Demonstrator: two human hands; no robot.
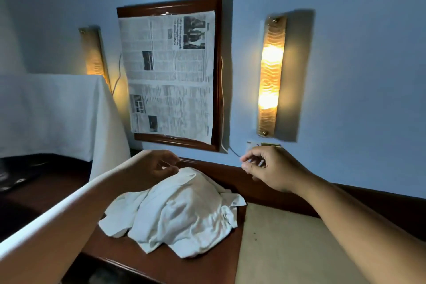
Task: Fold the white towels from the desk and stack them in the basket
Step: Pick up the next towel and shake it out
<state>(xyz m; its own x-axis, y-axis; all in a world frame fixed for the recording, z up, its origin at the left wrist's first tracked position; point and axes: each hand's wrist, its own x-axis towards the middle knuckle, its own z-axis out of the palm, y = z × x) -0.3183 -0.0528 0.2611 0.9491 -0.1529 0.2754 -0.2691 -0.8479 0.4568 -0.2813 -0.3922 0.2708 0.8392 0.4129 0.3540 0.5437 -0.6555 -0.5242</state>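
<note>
Crumpled heap of white cotton towels (184, 212) sits on the dark brown wooden desk (138, 258), at 6 o'clock in view. Left hand (156, 167) is at the heap's 11 o'clock, fingers curled toward the thumb right at the top fold; can't tell if it grips cloth. Right hand (267, 168) is at the heap's 1 o'clock, clear of it, loosely curled, holding nothing. Flat beige mat (288, 249) lies just beside the heap at 3 o'clock.

- Dim room, cool blue cast.
- Lit amber ribbed-glass wall lamp (271, 76) glows warm and throws a hard shadow to its right.
- Wide-angle bend at edges; detail soft.
</note>
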